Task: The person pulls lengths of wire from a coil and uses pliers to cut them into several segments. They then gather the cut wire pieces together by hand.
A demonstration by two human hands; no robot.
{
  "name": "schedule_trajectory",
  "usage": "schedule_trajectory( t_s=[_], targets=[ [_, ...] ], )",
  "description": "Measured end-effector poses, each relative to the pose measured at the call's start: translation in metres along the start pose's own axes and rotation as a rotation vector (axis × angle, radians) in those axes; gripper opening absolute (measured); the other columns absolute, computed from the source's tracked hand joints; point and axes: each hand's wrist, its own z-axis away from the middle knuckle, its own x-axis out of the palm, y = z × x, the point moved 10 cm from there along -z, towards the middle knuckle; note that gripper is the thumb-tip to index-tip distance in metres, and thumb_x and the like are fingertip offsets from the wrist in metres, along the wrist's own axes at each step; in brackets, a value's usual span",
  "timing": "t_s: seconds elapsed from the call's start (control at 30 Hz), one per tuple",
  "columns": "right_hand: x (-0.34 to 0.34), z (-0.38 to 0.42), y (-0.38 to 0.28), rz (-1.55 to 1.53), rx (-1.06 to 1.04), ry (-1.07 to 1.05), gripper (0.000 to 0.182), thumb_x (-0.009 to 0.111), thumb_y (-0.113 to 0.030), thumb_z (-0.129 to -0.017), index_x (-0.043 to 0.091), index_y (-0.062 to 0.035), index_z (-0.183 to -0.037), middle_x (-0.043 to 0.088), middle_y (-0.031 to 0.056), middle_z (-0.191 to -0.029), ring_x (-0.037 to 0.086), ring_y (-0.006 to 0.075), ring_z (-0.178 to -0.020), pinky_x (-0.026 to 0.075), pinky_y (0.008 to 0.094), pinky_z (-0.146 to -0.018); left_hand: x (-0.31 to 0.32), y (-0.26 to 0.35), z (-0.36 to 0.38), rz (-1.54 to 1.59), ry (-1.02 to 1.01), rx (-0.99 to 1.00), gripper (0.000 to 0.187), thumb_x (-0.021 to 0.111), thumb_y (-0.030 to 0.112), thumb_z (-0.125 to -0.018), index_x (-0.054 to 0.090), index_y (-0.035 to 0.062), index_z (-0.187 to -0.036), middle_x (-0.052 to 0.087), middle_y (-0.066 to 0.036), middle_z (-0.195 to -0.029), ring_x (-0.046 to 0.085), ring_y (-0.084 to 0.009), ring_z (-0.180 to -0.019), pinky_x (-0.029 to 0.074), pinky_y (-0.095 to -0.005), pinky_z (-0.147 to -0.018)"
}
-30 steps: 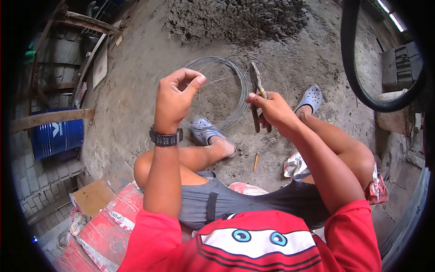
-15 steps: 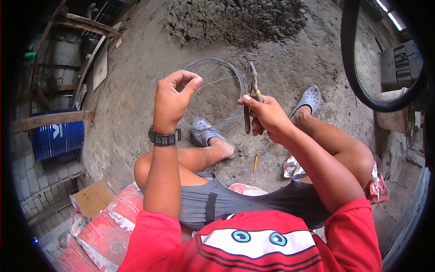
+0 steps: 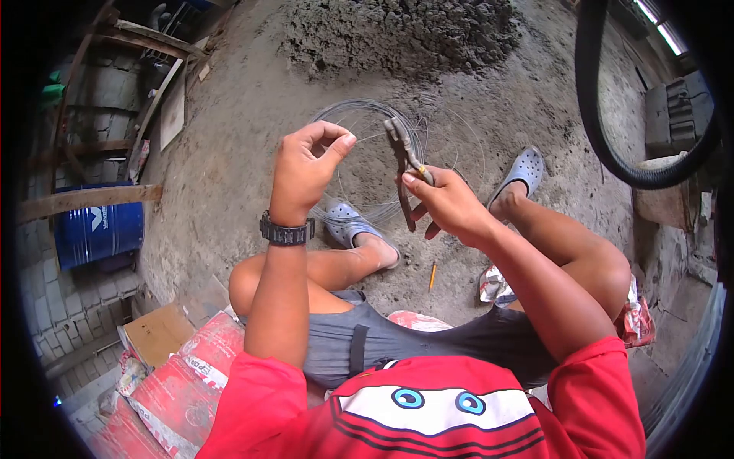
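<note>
My left hand (image 3: 307,170) is raised with thumb and forefinger pinched together. A thin strand of wire (image 3: 370,138) runs from those fingertips towards the pliers. In my right hand (image 3: 451,200) I grip a pair of worn combination pliers (image 3: 404,150), their jaws pointing up and leaning left, the handles spread somewhat apart. Beyond and below both hands, a loose coil of thin metal wire (image 3: 368,105) lies on the floor, its near side resting over my left clog (image 3: 345,222).
Dark wet mortar (image 3: 397,38) is heaped ahead on the rough concrete floor (image 3: 237,115). A pencil (image 3: 433,277) lies between my legs. Red cement bags (image 3: 180,386) and a blue drum (image 3: 99,226) stand at left. A black hose (image 3: 592,107) hangs at right.
The pliers have turned, their jaws swinging left towards my left hand, and their handles sit further apart. My left hand has shifted slightly right, still pinched.
</note>
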Motion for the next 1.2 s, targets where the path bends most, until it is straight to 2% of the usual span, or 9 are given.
schedule_trajectory(
  t_s=[0.1,0.33,0.4,0.43,0.53,0.67,0.73,0.87,1.2],
  targets=[
    [0.004,0.007,-0.009,0.087,-0.069,0.036,0.032,0.058,-0.033,-0.109,0.064,-0.002,-0.111,0.065,0.0067,-0.073,0.066,0.0152,-0.067,0.056,0.0351,-0.055,0.007,0.003,0.003,-0.006,-0.023,-0.008,0.018,0.078,0.017,-0.097,0.077,0.0,-0.097,0.071,0.003,-0.081,0.061,-0.0043,-0.075,0.048,-0.0236,-0.069],
    [-0.004,0.002,-0.02,0.324,-0.283,0.061,0.031,0.06,-0.032,-0.108,0.065,-0.0011,-0.109,0.067,0.0104,-0.076,0.067,0.0172,-0.072,0.051,0.0413,-0.072,0.014,0.009,0.005,-0.113,-0.06,-0.005,0.016,0.078,0.016,-0.098,0.076,-0.0002,-0.099,0.071,0.003,-0.084,0.06,-0.0032,-0.078,0.048,-0.0219,-0.072],
    [-0.021,-0.001,-0.027,0.355,-0.263,0.167,0.028,0.06,-0.034,-0.11,0.067,-0.0068,-0.115,0.057,-0.0041,-0.081,0.045,0.0056,-0.064,0.038,0.0265,-0.057,0.006,0.005,0.002,-0.081,-0.024,0.008,0.016,0.078,0.016,-0.098,0.077,-0.0003,-0.1,0.071,0.003,-0.085,0.061,-0.0034,-0.078,0.048,-0.0219,-0.072],
    [-0.034,-0.001,-0.018,0.135,-0.141,0.163,0.03,0.061,-0.035,-0.11,0.069,-0.0072,-0.113,0.057,-0.0037,-0.081,0.043,0.0051,-0.063,0.035,0.0256,-0.055,-0.001,0.003,0.001,-0.048,0.011,0.019,0.016,0.078,0.015,-0.098,0.077,-0.0004,-0.1,0.072,0.002,-0.086,0.061,-0.0036,-0.079,0.049,-0.0219,-0.073],
    [-0.078,-0.005,-0.023,-0.03,-0.17,0.339,0.033,0.061,-0.037,-0.11,0.069,-0.0055,-0.113,0.06,-0.0015,-0.084,0.05,0.0061,-0.062,0.037,0.0283,-0.048,-0.013,0.011,0.001,0.114,0.006,0.021,0.015,0.078,0.014,-0.098,0.078,-0.0004,-0.102,0.073,0.002,-0.088,0.063,-0.0044,-0.081,0.05,-0.0219,-0.075],
    [-0.065,0.007,-0.044,0.037,-0.239,0.274,0.028,0.062,-0.032,-0.108,0.068,-0.0048,-0.107,0.06,0.0001,-0.081,0.05,0.0089,-0.063,0.041,0.0311,-0.055,-0.003,0.012,0.003,0.157,-0.009,0.02,0.012,0.078,0.012,-0.097,0.078,0.0005,-0.1,0.075,0.002,-0.088,0.066,-0.0056,-0.083,0.052,-0.0241,-0.077],
    [-0.042,0.013,-0.062,0.454,-0.514,0.286,0.02,0.061,-0.024,-0.105,0.064,-0.0042,-0.1,0.06,0.0023,-0.077,0.05,0.012,-0.065,0.043,0.0337,-0.061,-0.001,0.009,0.004,0.164,-0.006,0.019,0.012,0.078,0.012,-0.097,0.078,0.0003,-0.099,0.075,0.001,-0.089,0.066,-0.0056,-0.083,0.052,-0.0242,-0.076],
    [-0.027,0.023,-0.062,0.478,-0.396,0.256,0.017,0.059,-0.018,-0.101,0.058,-0.001,-0.099,0.057,0.0113,-0.074,0.055,0.0227,-0.071,0.047,0.0415,-0.071,-0.001,0.01,0.004,0.195,0.012,0.03,0.012,0.078,0.011,-0.097,0.078,-0.0004,-0.1,0.076,0.001,-0.09,0.067,-0.0058,-0.083,0.052,-0.0241,-0.076],
    [-0.037,0.024,-0.061,0.489,-0.411,0.322,0.021,0.058,-0.021,-0.103,0.06,-0.0008,-0.101,0.063,0.016,-0.079,0.064,0.0286,-0.075,0.048,0.0448,-0.072,0.001,0.01,0.004,0.199,-0.018,0.02,0.014,0.077,0.011,-0.098,0.077,-0.001,-0.105,0.074,0.0,-0.093,0.065,-0.0064,-0.086,0.051,-0.0225,-0.079]
  ],
)
